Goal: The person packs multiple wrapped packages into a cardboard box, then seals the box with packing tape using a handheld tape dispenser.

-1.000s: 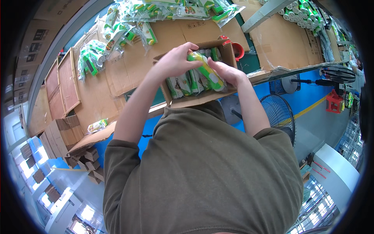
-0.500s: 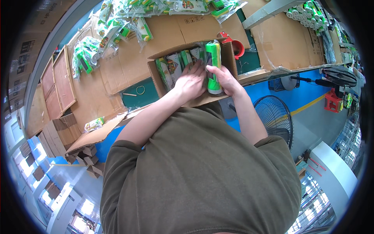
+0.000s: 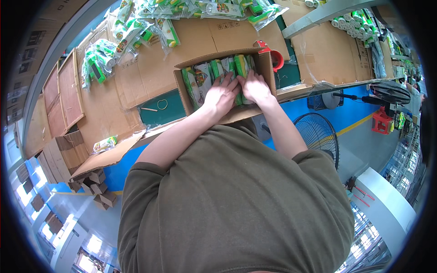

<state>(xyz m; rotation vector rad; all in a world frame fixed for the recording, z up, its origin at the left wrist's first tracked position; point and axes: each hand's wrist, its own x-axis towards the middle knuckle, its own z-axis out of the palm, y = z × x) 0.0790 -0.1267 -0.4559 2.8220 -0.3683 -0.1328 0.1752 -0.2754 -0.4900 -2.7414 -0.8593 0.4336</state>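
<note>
Settling film-wrapped green packs [image 3: 241, 63] appears the step: they lie inside the carton [image 3: 267, 69], beneath my left hand [image 3: 220, 96], fingers extended, and right hand [image 3: 256, 88], curled, grip indeterminable; gentle pressing seems needed next.

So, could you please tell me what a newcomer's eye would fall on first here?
Probably the open brown cardboard box, upper centre, with the left hand and the right hand on its green and white bagged packages. Behind it lies a heap of green plastic-bagged packages; a round red object sits at the box's right.
</note>
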